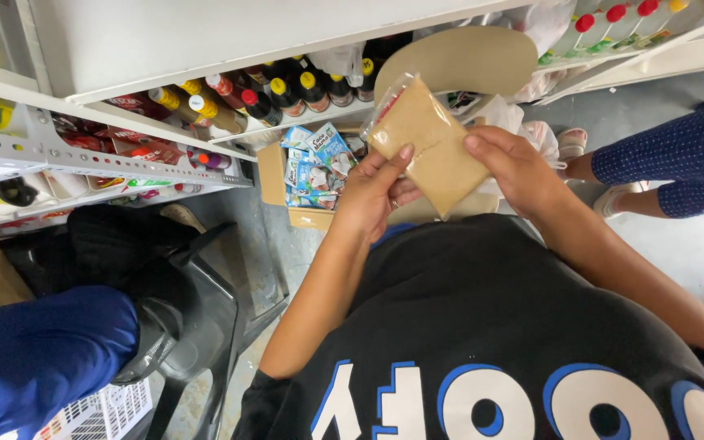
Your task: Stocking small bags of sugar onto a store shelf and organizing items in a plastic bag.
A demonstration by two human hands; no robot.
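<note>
The white metal shelving [230, 37] fills the top of my view, its tiers packed with dark sauce bottles [287, 94] capped in yellow and red. Below me my black shirt [482, 342] takes up the lower frame, and a dark plastic chair [181, 310] stands to my left beside someone's blue sleeve [42, 350]. Another person in a dotted navy garment [678, 155] stands on the grey floor [678, 236] to my right. An open cardboard box [275, 179] sits under the shelf, holding small blue and white cartons [319, 159], and its raised round-edged flap [458, 57] hangs just behind what I hold. Both my hands are closed on a clear plastic packet [429, 143] of tan powder, held up in front of my chest, above the box. My left hand [368, 195] pinches its lower left edge, thumb on the front face, and my right hand [519, 167] grips the right edge. I judge it light, soft and a bit slack, the film slippery and easy to puncture, so the sealed edges and corners seem the safest hold rather than squeezing the filled middle. The box flap and the shelf lip crowd the space straight ahead.
</note>
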